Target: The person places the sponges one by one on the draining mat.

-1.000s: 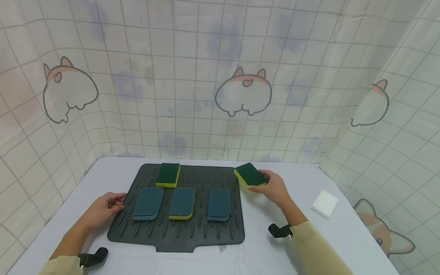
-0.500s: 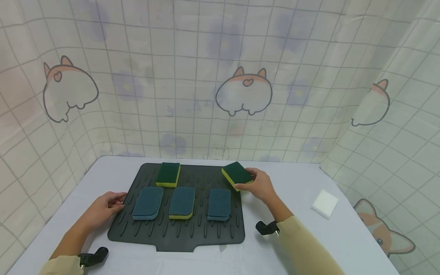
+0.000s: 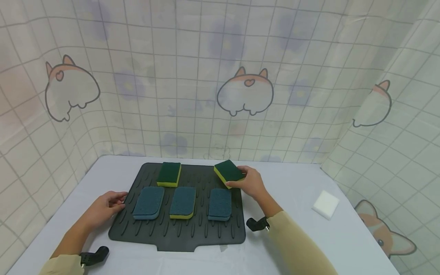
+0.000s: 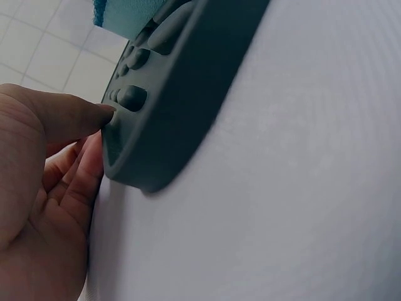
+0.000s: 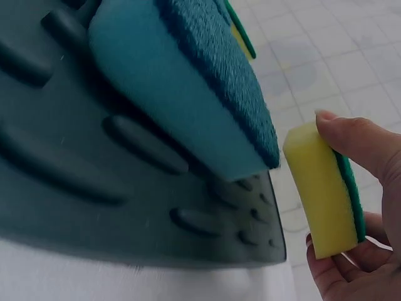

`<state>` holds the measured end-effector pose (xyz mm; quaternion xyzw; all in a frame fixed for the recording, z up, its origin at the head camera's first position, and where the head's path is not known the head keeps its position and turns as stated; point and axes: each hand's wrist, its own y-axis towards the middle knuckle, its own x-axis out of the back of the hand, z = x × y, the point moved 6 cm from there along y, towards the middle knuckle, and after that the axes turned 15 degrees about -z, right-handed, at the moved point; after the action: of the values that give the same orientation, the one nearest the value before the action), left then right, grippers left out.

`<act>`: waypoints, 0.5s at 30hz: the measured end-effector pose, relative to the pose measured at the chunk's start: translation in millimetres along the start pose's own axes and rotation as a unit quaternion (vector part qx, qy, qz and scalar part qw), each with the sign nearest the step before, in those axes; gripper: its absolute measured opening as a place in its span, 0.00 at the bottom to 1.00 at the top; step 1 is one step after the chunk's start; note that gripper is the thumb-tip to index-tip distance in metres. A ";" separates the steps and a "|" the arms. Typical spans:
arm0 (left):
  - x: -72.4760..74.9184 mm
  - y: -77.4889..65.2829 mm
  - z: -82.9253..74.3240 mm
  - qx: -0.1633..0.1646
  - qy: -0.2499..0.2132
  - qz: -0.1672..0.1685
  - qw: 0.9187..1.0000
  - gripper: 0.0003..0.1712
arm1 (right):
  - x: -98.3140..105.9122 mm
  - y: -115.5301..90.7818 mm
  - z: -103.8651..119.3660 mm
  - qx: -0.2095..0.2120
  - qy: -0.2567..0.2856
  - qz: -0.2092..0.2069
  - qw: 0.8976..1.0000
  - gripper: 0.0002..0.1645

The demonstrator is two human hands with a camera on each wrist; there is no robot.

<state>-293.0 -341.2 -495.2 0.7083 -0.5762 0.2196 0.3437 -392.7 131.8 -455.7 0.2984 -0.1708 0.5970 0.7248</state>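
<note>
My right hand (image 3: 250, 182) grips a yellow sponge (image 5: 321, 194) with a dark green scouring side, thumb on one edge and fingers on the opposite one. The head view has it tilted over the back right of a dark grey ridged drying mat (image 3: 185, 235). At the mat's left edge my left hand (image 3: 104, 209) pinches the rim, thumb (image 4: 75, 116) on top and fingers against the side. Another green and yellow sponge (image 3: 169, 174) lies at the back left of the mat. Along its middle lie a blue sponge (image 3: 149, 202), a blue-topped yellow sponge (image 3: 183, 202) and a second blue sponge (image 3: 220, 204).
A white sponge block (image 3: 325, 205) lies on the white-covered table (image 3: 285, 179) to the right. A checked curtain (image 3: 192, 126) with cartoon animals hangs behind and at both sides. Black camera mounts (image 3: 94, 256) are strapped to the wrists.
My right hand has carried the green and yellow sponge leftward, from beside the mat's right edge to over its back right part. The left hand stays at the mat's edge.
</note>
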 end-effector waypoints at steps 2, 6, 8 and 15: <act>-0.3 0.2 -0.1 0.000 0.001 0.000 1.000 0.27 | -3.3 0.9 3.2 0.004 0.003 -0.001 1.000 0.54; -0.7 0.3 0.3 0.003 0.001 0.001 1.000 0.27 | -11.2 3.1 10.5 0.010 -0.001 -0.002 1.000 0.53; -0.7 -0.2 0.6 0.007 0.001 0.002 1.000 0.27 | -15.9 4.2 14.3 0.011 -0.007 -0.001 1.000 0.53; -0.3 -0.6 0.1 0.008 -0.007 0.004 1.000 0.27 | -31.7 5.9 25.6 0.010 -0.018 0.013 1.000 0.51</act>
<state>-292.6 -341.0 -495.6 0.7105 -0.5793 0.2204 0.3332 -402.9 92.0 -453.9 0.3139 -0.1816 0.6026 0.7109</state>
